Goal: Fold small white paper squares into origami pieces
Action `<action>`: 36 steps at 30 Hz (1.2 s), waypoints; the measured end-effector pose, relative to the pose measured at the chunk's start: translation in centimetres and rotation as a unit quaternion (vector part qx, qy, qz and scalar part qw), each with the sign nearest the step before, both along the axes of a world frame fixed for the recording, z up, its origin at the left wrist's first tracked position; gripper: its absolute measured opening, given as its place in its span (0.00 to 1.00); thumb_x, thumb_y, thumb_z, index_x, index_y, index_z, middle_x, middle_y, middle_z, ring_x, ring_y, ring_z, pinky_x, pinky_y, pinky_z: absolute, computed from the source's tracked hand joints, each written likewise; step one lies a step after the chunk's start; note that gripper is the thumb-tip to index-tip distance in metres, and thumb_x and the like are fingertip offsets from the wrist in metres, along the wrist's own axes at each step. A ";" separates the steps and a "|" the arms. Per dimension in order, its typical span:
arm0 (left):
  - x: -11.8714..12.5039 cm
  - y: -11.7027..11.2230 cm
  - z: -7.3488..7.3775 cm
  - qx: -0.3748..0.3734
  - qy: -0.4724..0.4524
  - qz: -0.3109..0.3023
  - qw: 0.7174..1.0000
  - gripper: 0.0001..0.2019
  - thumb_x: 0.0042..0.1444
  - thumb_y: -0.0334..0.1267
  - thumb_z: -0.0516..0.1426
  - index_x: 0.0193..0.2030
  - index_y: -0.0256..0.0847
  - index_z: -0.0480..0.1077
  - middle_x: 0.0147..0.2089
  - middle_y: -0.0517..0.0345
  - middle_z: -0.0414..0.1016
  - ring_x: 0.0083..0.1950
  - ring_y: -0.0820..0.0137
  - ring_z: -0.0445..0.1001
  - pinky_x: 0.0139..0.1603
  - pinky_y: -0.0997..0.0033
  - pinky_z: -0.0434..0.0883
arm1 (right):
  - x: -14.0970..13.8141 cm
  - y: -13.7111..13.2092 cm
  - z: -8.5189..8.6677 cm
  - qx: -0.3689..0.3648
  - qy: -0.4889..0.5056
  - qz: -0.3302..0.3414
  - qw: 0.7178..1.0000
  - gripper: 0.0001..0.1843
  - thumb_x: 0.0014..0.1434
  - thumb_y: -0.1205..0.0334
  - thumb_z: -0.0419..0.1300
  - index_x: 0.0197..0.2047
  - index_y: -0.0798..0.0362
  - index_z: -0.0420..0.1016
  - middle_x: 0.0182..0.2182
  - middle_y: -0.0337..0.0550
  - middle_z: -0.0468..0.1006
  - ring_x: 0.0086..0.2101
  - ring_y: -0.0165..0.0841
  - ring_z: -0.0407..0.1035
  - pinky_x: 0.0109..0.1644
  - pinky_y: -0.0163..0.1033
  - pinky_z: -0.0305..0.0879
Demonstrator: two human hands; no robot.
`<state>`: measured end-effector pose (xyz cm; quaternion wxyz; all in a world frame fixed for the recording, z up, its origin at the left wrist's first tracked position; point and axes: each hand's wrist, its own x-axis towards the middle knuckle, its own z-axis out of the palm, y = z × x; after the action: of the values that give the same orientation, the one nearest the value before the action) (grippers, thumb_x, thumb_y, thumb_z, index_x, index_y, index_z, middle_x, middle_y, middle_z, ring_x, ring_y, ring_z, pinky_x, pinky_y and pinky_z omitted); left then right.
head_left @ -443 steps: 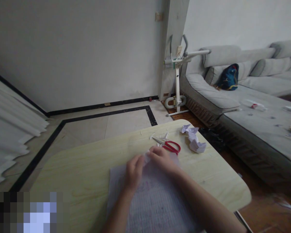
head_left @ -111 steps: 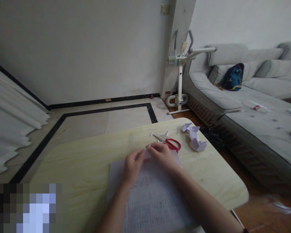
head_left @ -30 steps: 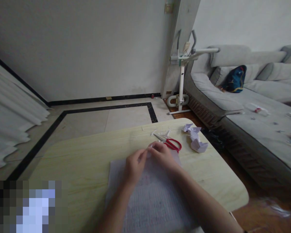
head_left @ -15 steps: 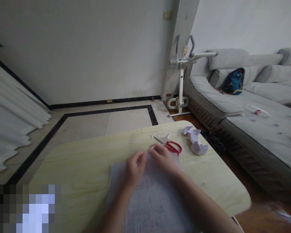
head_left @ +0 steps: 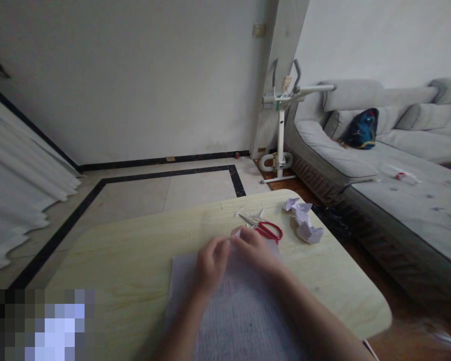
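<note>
A large sheet of paper with lines of writing lies on the pale wooden table under my forearms. Over its far edge, my left hand and my right hand meet with fingertips pinched together. A small white piece of paper shows between them; most of it is hidden by the fingers. Red-handled scissors lie just beyond my right hand, blades pointing away to the left. White paper scraps are scattered around the blades.
Folded white paper pieces sit in a row near the table's right edge. A grey sofa with a blue backpack stands to the right. White exercise equipment is by the wall, and a white curtain hangs at left.
Both hands stay together over the sheet, with the fingers shifting slightly around the small paper piece. The whole view has moved down a little in the picture.
</note>
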<state>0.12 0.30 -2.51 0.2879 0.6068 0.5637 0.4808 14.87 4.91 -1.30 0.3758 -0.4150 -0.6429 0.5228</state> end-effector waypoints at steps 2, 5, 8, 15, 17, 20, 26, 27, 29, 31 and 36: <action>0.0 0.1 -0.1 -0.001 -0.008 0.002 1.000 0.11 0.61 0.43 0.52 0.38 0.39 0.72 0.32 0.57 0.77 0.33 0.69 0.76 0.36 0.75 0.70 | -0.2 -0.1 0.1 -0.001 0.011 -0.006 1.000 0.12 0.59 0.53 0.57 0.35 0.53 0.72 0.25 0.37 0.71 0.27 0.30 0.65 0.30 0.33 0.59; 0.0 0.2 -0.2 -0.007 -0.012 0.006 1.000 0.11 0.61 0.43 0.52 0.38 0.39 0.72 0.31 0.57 0.77 0.33 0.69 0.76 0.36 0.74 0.70 | -0.3 -0.2 0.1 -0.002 0.018 -0.023 1.000 0.11 0.59 0.54 0.58 0.34 0.54 0.73 0.25 0.37 0.71 0.27 0.30 0.65 0.30 0.33 0.60; 0.0 0.2 -0.1 -0.009 -0.020 0.013 1.000 0.11 0.62 0.42 0.52 0.38 0.39 0.71 0.31 0.57 0.76 0.32 0.69 0.75 0.35 0.74 0.70 | -0.4 -0.2 0.0 0.005 0.009 -0.040 0.999 0.10 0.58 0.55 0.59 0.34 0.53 0.74 0.24 0.36 0.71 0.26 0.29 0.64 0.29 0.33 0.59; 0.0 0.2 0.2 0.002 -0.023 0.005 1.000 0.10 0.61 0.41 0.52 0.36 0.39 0.71 0.31 0.55 0.75 0.34 0.68 0.75 0.36 0.73 0.70 | -0.4 -0.3 0.1 0.006 0.005 -0.031 0.999 0.09 0.57 0.56 0.59 0.32 0.53 0.76 0.24 0.38 0.73 0.26 0.31 0.65 0.29 0.34 0.60; 0.0 0.2 0.1 -0.005 -0.029 0.002 1.000 0.10 0.61 0.41 0.52 0.35 0.39 0.71 0.31 0.56 0.75 0.34 0.68 0.74 0.37 0.73 0.70 | -0.5 -0.3 0.2 0.002 0.010 -0.039 0.999 0.09 0.57 0.56 0.59 0.32 0.53 0.75 0.25 0.38 0.74 0.27 0.31 0.67 0.30 0.34 0.61; 0.0 0.2 -0.1 -0.005 -0.034 -0.009 0.999 0.09 0.61 0.40 0.53 0.36 0.39 0.71 0.32 0.56 0.75 0.35 0.68 0.74 0.38 0.73 0.69 | -0.5 -0.1 0.1 -0.005 0.035 -0.054 0.998 0.09 0.57 0.56 0.59 0.32 0.53 0.74 0.26 0.38 0.74 0.29 0.32 0.68 0.31 0.34 0.62; 0.0 0.4 -0.3 0.026 -0.020 -0.008 0.999 0.08 0.61 0.38 0.53 0.35 0.39 0.70 0.32 0.56 0.72 0.35 0.69 0.72 0.38 0.73 0.68 | -0.4 0.2 -0.4 -0.020 0.056 -0.045 0.997 0.06 0.54 0.59 0.60 0.31 0.53 0.73 0.25 0.37 0.74 0.28 0.30 0.68 0.31 0.33 0.62; -0.1 0.4 -0.2 0.033 -0.015 -0.011 0.999 0.08 0.61 0.37 0.52 0.35 0.39 0.70 0.33 0.56 0.72 0.36 0.69 0.72 0.39 0.73 0.68 | -0.4 0.2 -0.4 -0.018 0.053 -0.041 0.998 0.06 0.53 0.60 0.61 0.31 0.53 0.74 0.25 0.37 0.75 0.28 0.30 0.68 0.31 0.33 0.62; -0.1 0.5 0.0 0.048 -0.006 -0.017 0.999 0.07 0.61 0.36 0.52 0.35 0.39 0.71 0.34 0.55 0.72 0.37 0.68 0.72 0.40 0.72 0.68 | -0.4 0.1 -0.3 -0.018 0.050 -0.037 0.998 0.05 0.52 0.60 0.62 0.31 0.53 0.74 0.25 0.37 0.75 0.28 0.30 0.68 0.31 0.33 0.62; -0.1 0.5 0.2 0.056 0.000 -0.021 0.998 0.07 0.61 0.36 0.53 0.35 0.39 0.71 0.36 0.54 0.72 0.39 0.68 0.71 0.40 0.72 0.68 | -0.3 0.1 -0.1 -0.020 0.051 -0.033 0.998 0.06 0.53 0.59 0.63 0.30 0.54 0.74 0.24 0.37 0.74 0.28 0.30 0.68 0.30 0.32 0.62; 0.0 0.3 0.4 0.056 -0.021 -0.025 0.998 0.06 0.60 0.37 0.54 0.35 0.40 0.71 0.37 0.54 0.72 0.40 0.68 0.71 0.40 0.73 0.68 | -0.4 -0.1 0.4 -0.012 0.051 -0.036 0.998 0.08 0.54 0.58 0.62 0.30 0.54 0.73 0.24 0.37 0.73 0.28 0.30 0.67 0.31 0.33 0.62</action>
<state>0.15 0.64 -2.10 0.2771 0.6258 0.5139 0.5172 14.47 4.84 -0.91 0.4218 -0.4154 -0.6010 0.5369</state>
